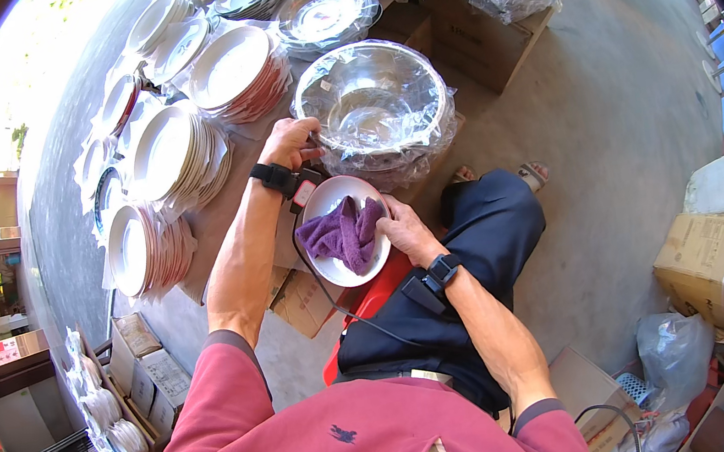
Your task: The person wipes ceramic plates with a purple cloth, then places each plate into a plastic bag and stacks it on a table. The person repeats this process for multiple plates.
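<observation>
My left hand (292,144) is at the left rim of a stainless steel basin (376,102) wrapped in clear plastic. Its fingers curl at the edge; the thumb's grip is partly hidden. A shallow white dish with a reddish rim (332,270) sits tilted over my lap, and my right hand (408,230) grips its right edge. Inside the dish lies a crumpled purple towel (347,231), partly under my right thumb. The basin rests on top of other plastic-wrapped metalware, just beyond the dish.
Stacks of white plates (164,153) interleaved with plastic stand to the left. More wrapped basins (325,12) lie beyond, some on cardboard boxes (473,30). A dark cable (321,284) crosses near the dish. Boxes (703,261) and a plastic bag (675,355) sit at right.
</observation>
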{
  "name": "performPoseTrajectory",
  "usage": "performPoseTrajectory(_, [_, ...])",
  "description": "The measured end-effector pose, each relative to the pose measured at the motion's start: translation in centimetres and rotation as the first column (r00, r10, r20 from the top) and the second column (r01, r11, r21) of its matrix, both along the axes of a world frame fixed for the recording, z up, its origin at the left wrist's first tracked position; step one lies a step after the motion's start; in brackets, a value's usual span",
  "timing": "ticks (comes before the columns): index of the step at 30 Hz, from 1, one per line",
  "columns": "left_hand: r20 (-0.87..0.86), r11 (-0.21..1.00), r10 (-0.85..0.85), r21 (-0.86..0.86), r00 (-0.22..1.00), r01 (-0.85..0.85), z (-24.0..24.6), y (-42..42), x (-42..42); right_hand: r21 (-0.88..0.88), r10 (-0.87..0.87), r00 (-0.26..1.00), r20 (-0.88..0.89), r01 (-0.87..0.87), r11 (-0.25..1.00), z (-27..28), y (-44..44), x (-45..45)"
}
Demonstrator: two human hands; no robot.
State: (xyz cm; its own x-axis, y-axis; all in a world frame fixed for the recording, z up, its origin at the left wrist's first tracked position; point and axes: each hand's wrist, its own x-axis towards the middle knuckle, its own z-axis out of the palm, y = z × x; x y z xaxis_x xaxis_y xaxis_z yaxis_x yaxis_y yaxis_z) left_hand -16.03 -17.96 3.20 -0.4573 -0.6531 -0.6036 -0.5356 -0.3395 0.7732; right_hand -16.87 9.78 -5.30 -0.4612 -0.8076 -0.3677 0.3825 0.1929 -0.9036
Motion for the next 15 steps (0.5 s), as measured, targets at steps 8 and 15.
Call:
performPoseTrajectory(8, [-0.127, 0.988, 0.101, 0.133, 0.987, -0.084, -2.3, -1.4, 1.3, -0.002, -0.006, 1.000, -0.004, 0.006, 1.000, 0.1, -0.1, 0.0])
performPoseTrajectory(15, [-0.266, 0.913, 0.273, 0.375, 0.924, -0.162, -4.5, -3.0, 2.8, -0.004, 0.007, 1.000, -0.004, -0.007, 1.000, 0.3, -0.1, -0.1])
